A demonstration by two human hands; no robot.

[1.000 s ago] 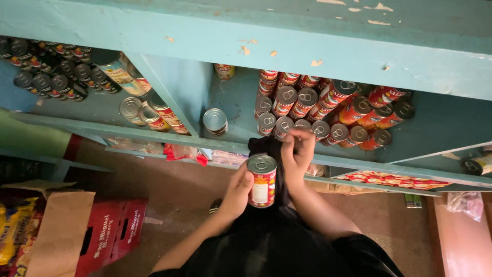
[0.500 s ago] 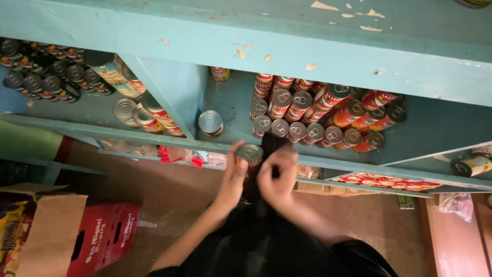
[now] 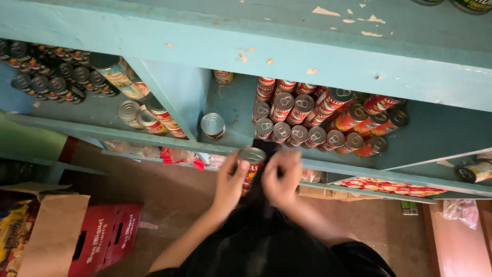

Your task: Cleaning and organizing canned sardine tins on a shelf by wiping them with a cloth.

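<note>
My left hand [image 3: 230,183] grips a red-labelled can [image 3: 252,162] with a silver pull-tab lid, held just in front of the teal shelf edge [image 3: 154,136]. My right hand [image 3: 281,178] is close beside it on the right, fingers curled over a dark cloth or bag [image 3: 261,215] that hangs below the can; blur hides whether it also touches the can. Directly behind, stacked red cans [image 3: 318,118] fill the shelf compartment, and a single silver-topped can [image 3: 212,125] stands alone at its left.
The left compartment holds dark small cans [image 3: 46,77] and taller labelled cans [image 3: 148,115]. A red crate [image 3: 105,238] and an open cardboard box [image 3: 46,233] sit on the floor at lower left. Packets [image 3: 389,185] lie on the lower shelf.
The can has moved up and left toward the shelf edge. My right hand dropped from above the can to beside it, onto the dark cloth.
</note>
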